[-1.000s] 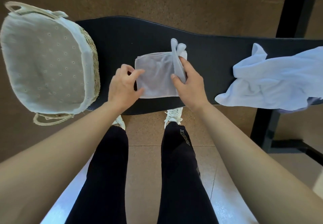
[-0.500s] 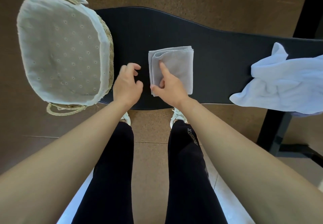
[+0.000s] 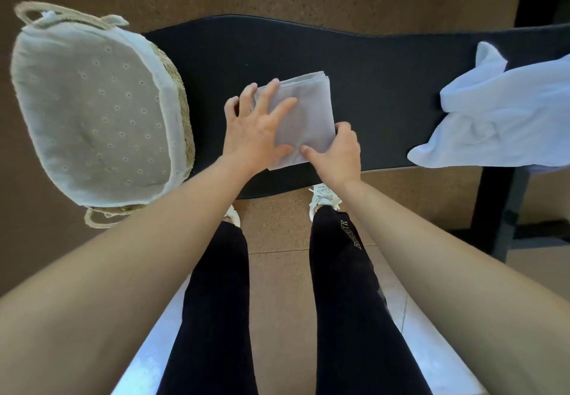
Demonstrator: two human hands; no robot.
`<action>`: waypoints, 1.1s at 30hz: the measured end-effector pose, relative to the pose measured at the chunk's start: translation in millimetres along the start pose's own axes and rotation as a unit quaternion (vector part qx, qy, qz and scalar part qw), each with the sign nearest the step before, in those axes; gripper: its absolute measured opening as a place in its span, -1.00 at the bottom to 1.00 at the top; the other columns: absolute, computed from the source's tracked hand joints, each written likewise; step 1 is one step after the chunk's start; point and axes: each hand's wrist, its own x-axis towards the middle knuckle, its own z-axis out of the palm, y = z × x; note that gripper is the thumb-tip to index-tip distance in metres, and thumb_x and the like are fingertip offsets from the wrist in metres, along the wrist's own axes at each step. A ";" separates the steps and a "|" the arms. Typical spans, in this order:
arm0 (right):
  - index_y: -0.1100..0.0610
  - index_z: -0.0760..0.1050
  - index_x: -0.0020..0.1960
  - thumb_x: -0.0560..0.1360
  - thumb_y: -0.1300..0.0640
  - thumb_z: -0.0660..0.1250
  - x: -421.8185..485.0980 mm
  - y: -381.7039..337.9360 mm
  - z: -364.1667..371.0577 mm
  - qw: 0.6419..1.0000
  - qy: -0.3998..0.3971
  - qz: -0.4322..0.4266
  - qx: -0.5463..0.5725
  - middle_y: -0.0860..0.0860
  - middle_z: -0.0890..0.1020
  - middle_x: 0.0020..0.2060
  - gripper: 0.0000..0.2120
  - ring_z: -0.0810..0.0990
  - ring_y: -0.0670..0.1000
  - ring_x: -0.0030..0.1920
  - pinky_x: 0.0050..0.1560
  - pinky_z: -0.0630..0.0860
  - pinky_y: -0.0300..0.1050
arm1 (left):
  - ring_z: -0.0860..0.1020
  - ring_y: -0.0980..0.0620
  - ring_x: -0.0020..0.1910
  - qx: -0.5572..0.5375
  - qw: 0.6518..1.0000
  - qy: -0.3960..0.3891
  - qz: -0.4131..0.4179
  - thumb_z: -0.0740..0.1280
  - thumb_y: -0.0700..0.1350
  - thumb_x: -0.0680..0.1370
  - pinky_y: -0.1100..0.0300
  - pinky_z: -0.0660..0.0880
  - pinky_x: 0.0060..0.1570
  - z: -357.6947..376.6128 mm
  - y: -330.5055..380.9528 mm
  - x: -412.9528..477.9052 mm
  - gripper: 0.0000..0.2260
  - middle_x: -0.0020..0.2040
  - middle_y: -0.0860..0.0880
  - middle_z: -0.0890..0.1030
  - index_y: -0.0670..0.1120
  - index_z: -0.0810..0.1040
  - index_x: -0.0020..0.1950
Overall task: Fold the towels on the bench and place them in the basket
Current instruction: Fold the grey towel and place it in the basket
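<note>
Folded towel [image 3: 303, 117] lies mid-frame on black desk [image 3: 385, 64]. Left hand [image 3: 256, 129] flat on top, fingers [image 3: 265, 95] spread, pinning layers. Right hand [image 3: 339, 151] curls at lower right corner, thumb on top, likely readying lift. Basket [image 3: 92, 111] open at left, empty; unfolded towel [image 3: 505, 111] waits right.

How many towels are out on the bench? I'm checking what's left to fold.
2: a folded grey towel mid-bench under both hands, and a crumpled white towel at the right end. More may lie beneath it.

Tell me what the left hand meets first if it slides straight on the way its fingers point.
The left hand already lies flat on the folded towel; beyond its far edge, only bare bench, apparently.
</note>
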 end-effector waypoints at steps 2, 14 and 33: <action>0.08 0.34 0.16 0.34 -0.10 0.59 3.8 -2.6 2.4 1.000 -0.004 0.004 0.003 0.03 0.49 0.10 -0.41 0.51 0.15 0.15 0.09 0.56 0.14 | 0.11 -0.23 0.58 0.006 1.000 -0.018 -0.016 0.42 0.36 0.43 -0.23 0.17 0.47 -0.4 -2.9 2.8 -0.16 0.66 -0.03 0.05 0.22 0.11 0.61; 0.16 0.49 0.28 0.37 0.45 0.39 14.2 18.0 -37.4 0.957 0.092 -0.252 -0.115 0.12 0.46 0.01 -0.49 0.43 0.12 0.00 -0.14 0.50 0.01 | 0.41 -0.01 0.21 -0.272 0.957 -0.022 -0.102 0.42 0.01 0.57 0.11 0.48 0.16 6.5 7.4 -5.1 -0.39 0.24 -0.04 0.39 0.17 0.30 0.60; 0.16 0.60 0.03 0.42 0.23 0.30 -6.2 60.4 -41.2 0.850 0.033 -0.474 -0.227 0.07 0.55 -0.14 -0.78 0.48 0.16 -0.10 -0.15 0.45 0.11 | 0.52 0.11 0.12 -0.422 0.890 -0.058 -0.163 0.62 0.08 0.39 0.20 0.52 0.06 -6.7 7.0 -0.5 -0.35 0.21 0.05 0.48 0.02 0.43 0.38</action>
